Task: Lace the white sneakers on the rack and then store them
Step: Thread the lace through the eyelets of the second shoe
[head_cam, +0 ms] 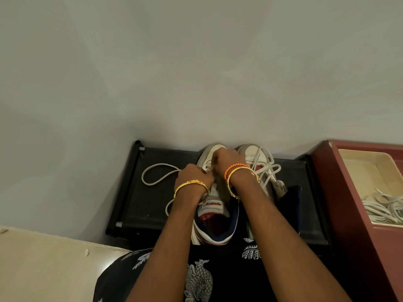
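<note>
Both hands, left hand (194,176) and right hand (226,160), pinch the lace (152,173) over the left sneaker (212,214) at the rack's (152,203) back edge.

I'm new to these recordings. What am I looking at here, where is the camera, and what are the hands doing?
There is no machine here: a person wears one camera on the head, looking down at their own arms. Two white sneakers sit on a black rack against the wall. The left hand and right hand work at the lace of the left sneaker, though what each finger pinches is hidden. The right sneaker already has its lace through. A cream tray on the right holds spare laces.
</note>
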The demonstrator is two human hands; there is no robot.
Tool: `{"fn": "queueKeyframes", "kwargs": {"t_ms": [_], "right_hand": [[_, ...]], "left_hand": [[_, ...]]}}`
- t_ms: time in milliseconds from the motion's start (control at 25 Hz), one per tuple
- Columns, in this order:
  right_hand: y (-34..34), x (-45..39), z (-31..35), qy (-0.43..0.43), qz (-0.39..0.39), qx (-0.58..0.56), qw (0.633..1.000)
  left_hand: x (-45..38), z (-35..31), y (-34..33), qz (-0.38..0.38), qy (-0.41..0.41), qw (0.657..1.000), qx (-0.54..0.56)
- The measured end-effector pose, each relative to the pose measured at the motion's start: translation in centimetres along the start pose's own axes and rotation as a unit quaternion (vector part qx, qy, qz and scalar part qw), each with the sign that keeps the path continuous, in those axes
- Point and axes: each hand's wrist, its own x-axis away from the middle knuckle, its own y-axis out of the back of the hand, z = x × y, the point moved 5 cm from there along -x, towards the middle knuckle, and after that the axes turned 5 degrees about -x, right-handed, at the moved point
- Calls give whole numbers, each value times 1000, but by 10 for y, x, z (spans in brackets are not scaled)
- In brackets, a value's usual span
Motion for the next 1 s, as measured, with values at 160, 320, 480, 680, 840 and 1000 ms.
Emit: {"fn": "queueKeyframes", "kwargs": {"t_ms": [160, 320, 480, 680, 840, 1000], "right_hand": [[-6, -7, -11, -41, 38, -16, 998], [-3, -6, -15, -63, 19, -86, 994], [-1, -9, -15, -57, -34, -98, 993], [2, -6, -12, 2, -48, -92, 995], [-1, -1, -2, 15, -1, 50, 999], [0, -8, -5, 36, -71, -147, 986]], "left_hand": [[9, -7, 4, -76, 23, 990, -120], [16, -8, 8, -97, 40, 986, -129], [18, -11, 11, -100, 41, 988, -112], [17, -8, 11, -103, -10, 985, -138], [20, -10, 10, -133, -55, 975, -172], [22, -13, 9, -126, -45, 976, -174]]}}
